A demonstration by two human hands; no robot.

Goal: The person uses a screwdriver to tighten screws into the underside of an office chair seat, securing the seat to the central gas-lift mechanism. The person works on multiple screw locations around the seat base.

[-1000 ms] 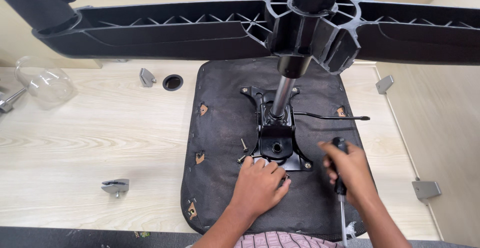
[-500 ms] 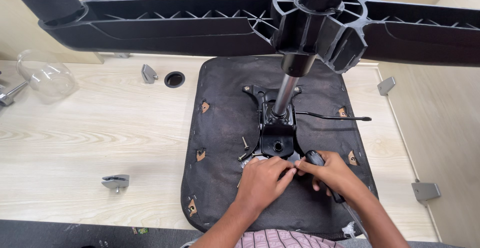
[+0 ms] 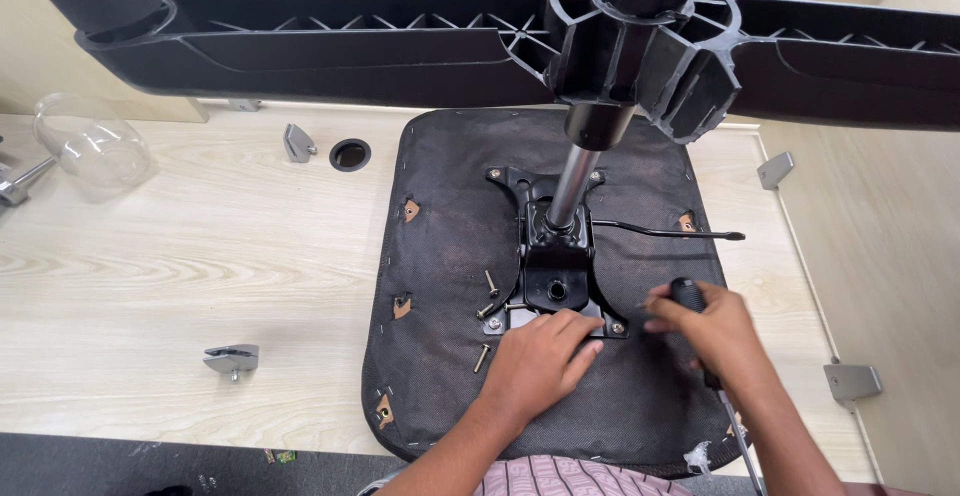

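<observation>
An upturned office-chair seat, its underside covered in black fabric, lies flat on a pale wood-grain bench. A black metal mounting plate is fixed at the middle of the underside, and a chrome gas-lift column rises from it to a black plastic star-shaped chair base that spans the top of the view. A thin black adjustment lever extends from the plate toward the right edge of the seat.

The left hand rests palm down on the fabric, its fingers lightly curled and touching the near edge of the mounting plate; it holds nothing visible. The right hand is closed around the black handle of a screwdriver, the handle's end showing above the fist just right of the plate and the metal shaft running down past the wrist. Three loose screws lie on the fabric just left of the plate.

On the bench, well apart from the seat, lie a clear plastic dome-shaped cover at far left, a round black cable grommet, and small grey metal brackets near the front left.
</observation>
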